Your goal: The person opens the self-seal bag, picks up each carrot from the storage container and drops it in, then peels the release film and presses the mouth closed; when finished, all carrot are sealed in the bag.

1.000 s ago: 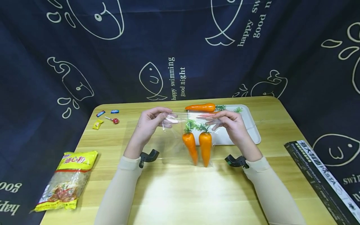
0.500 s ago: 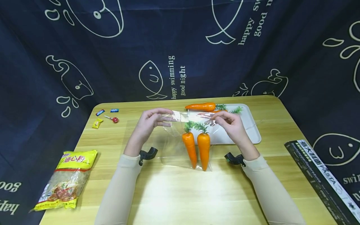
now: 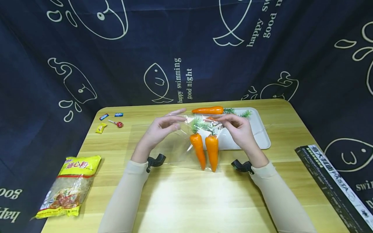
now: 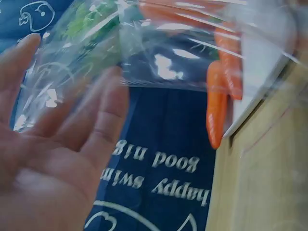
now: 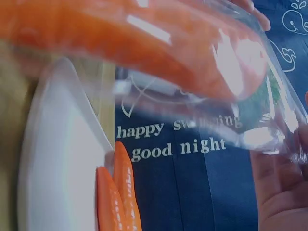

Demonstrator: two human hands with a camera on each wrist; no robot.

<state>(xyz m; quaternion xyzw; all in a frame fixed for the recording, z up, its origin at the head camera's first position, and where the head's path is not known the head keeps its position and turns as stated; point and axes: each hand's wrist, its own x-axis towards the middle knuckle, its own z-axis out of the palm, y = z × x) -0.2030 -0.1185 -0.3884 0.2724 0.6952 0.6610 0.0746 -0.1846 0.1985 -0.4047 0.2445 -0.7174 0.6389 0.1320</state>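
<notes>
Head view, clear bag (image 3: 186,154), two carrots (image 3: 212,153) inside, tray (image 3: 233,142) behind

Dark navy cloth (image 3: 201,55) hangs as walls behind and on both sides in my remote view, printed with white outlined whales (image 3: 80,79), fish (image 3: 156,82) and "happy swimming good night" lettering (image 3: 188,84). I see a pale wood-grain table (image 3: 169,184), far corners rounded, bright glare (image 3: 189,207) whitening its near middle.

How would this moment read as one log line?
left hand: spread at bag; right hand: pinching bag; bag: two carrots inside; tray: more carrots at far edge
</notes>
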